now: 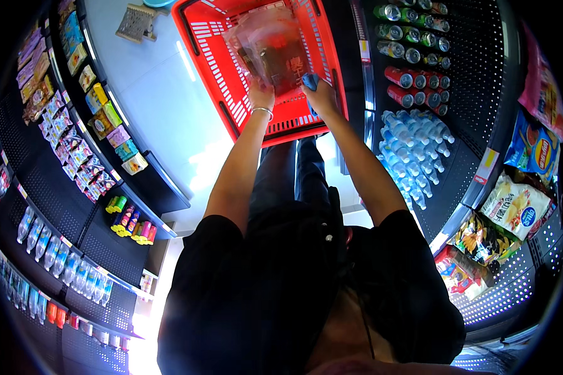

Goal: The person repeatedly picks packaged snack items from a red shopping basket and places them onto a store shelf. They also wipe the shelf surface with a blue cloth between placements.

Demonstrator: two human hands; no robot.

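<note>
In front of my legs is a red plastic shopping basket (288, 137) with slotted walls. A clear and pinkish plastic package (279, 51) with dark contents and printed writing lies inside it. My left hand (261, 95), with a bracelet at the wrist, has its fingers closed on the near edge of this package. At the near right part of the basket, my right hand (321, 97) is closed around a blue object (310, 81). Whether this blue piece is the basket's handle or a separate item, I cannot tell.
Black shelves flank me. Drink cans (406, 77) and water bottles (413, 150) stand at right, beside snack bags (516, 201). Packaged snacks (77, 150), canisters (131, 220) and bottles (68, 262) line the left. A grey slatted item (138, 23) rests on the pale floor (155, 93).
</note>
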